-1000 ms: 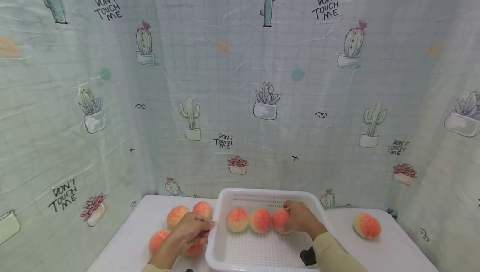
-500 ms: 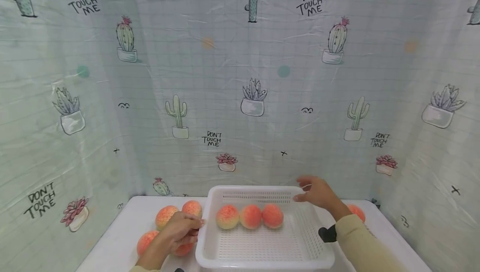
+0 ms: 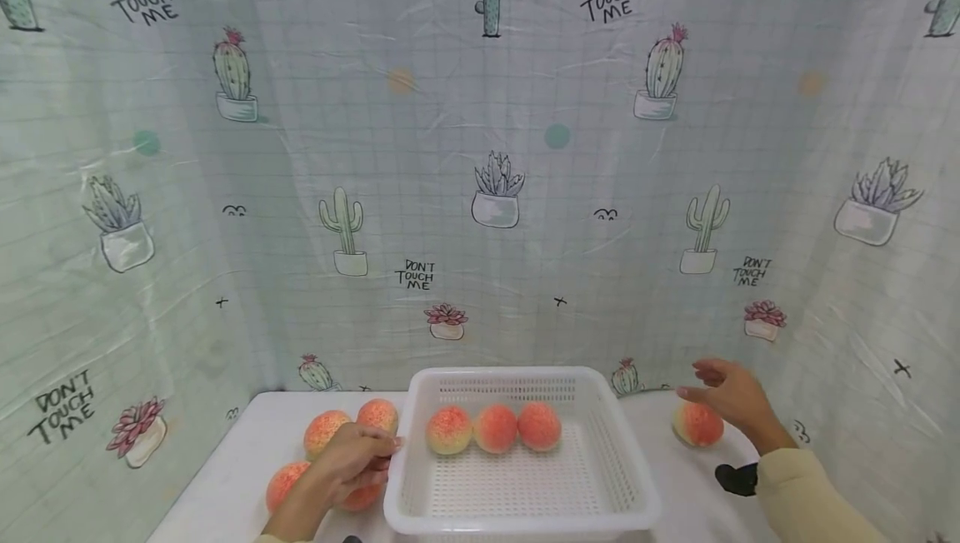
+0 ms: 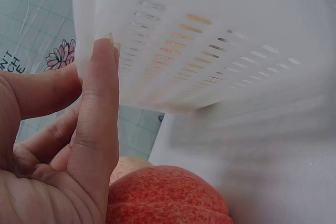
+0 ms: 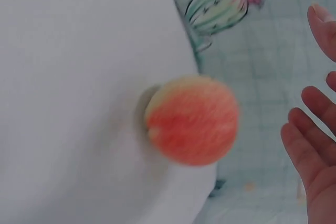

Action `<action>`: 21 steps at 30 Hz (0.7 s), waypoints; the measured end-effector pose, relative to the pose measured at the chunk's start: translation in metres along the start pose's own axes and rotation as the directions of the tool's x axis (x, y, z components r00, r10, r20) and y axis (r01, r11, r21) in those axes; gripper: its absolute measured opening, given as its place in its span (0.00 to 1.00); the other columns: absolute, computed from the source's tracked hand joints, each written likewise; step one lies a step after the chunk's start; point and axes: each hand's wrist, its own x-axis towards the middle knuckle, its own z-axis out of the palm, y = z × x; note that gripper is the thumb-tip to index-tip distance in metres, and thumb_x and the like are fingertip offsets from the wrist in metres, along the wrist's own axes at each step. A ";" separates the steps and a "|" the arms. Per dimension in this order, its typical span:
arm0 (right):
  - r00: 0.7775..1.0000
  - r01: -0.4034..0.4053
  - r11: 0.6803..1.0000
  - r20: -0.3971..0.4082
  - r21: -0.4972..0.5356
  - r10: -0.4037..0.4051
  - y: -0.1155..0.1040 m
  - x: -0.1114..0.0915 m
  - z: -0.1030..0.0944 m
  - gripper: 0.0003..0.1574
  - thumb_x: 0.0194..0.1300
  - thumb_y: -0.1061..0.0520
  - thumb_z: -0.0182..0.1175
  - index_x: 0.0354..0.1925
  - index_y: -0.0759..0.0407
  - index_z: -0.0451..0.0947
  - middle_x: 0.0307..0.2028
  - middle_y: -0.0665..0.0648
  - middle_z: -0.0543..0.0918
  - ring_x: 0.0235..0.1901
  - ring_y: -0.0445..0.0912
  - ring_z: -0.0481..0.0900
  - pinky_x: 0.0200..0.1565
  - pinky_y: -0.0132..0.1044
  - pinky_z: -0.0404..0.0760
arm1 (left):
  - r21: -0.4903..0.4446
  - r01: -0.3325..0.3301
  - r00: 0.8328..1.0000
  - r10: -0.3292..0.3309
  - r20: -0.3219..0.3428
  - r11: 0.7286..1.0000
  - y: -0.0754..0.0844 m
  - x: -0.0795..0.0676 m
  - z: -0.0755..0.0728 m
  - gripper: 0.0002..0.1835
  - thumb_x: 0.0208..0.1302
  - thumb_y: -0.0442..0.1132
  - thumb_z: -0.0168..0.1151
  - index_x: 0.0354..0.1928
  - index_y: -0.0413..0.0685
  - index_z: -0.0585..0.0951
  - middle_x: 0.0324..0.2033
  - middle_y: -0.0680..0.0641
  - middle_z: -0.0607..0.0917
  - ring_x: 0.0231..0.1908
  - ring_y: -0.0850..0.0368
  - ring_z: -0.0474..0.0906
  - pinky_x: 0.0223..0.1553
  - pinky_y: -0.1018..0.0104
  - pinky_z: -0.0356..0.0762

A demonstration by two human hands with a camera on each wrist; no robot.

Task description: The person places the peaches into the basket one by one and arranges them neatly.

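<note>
Step in hand, as judged: collecting peaches, with a reach for the single one at right.

Right hand (image 3: 723, 397): fingers parted and loosely bent, nothing held; just above and beside the lone peach (image 3: 699, 428), no contact showing in the wrist view.

Left hand (image 3: 351, 458): thumb and finger pinch the near-vertical left edge of the basket (image 3: 525, 480), apparently to steady it.

Next move, as judged: calls for lowering the right hand and curving the fingers round the fruit's sides; if it is bound for the basket, a lift clear of the right wall.

Basket: one, white, apparently plastic; rectangular, rounded corners, smooth thick rim, slotted walls, floor pierced in a fine grid. Stands on the worktop (image 3: 225, 485).

Peaches in basket (image 3: 496, 429): three, in a close row towards the far wall.

Peaches at left (image 3: 327, 432): four visible, grouped on the worktop beside the basket, partly behind the left hand.

Fruit, general: round, orange-red over yellow, speckled, matt; a shallow crease on one in the left wrist view. Real or imitation: cannot tell.

Backdrop sheet (image 3: 420, 151): pale, creased, somewhat glossy, printed with cacti.
</note>
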 end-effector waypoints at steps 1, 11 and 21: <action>1.000 -0.025 1.000 -0.004 -0.002 0.025 0.008 0.000 0.000 0.54 0.64 0.40 0.73 0.70 0.76 0.66 0.66 0.80 0.73 0.66 0.75 0.71 0.62 0.68 0.78 | 0.002 0.004 1.000 -0.004 -0.007 1.000 0.001 0.000 0.000 0.10 0.67 0.35 0.70 0.44 0.34 0.87 0.25 0.48 0.83 0.24 0.62 0.78 0.27 0.73 0.83; 0.976 -0.217 0.976 -0.017 0.015 0.217 0.063 -0.001 0.034 0.52 0.63 0.50 0.70 0.73 0.75 0.59 0.68 0.84 0.64 0.64 0.78 0.66 0.60 0.70 0.78 | 0.006 0.028 0.999 -0.028 -0.037 1.000 -0.003 0.002 -0.002 0.09 0.67 0.36 0.70 0.44 0.35 0.87 0.25 0.47 0.85 0.24 0.61 0.78 0.27 0.72 0.83; 0.938 -0.301 0.951 -0.156 0.071 0.309 0.071 0.000 0.077 0.55 0.57 0.55 0.76 0.73 0.74 0.61 0.67 0.83 0.68 0.64 0.76 0.69 0.68 0.70 0.70 | 0.019 -0.003 1.000 0.003 -0.015 1.000 -0.002 0.001 -0.002 0.09 0.67 0.37 0.71 0.42 0.36 0.87 0.25 0.48 0.84 0.24 0.62 0.78 0.27 0.73 0.84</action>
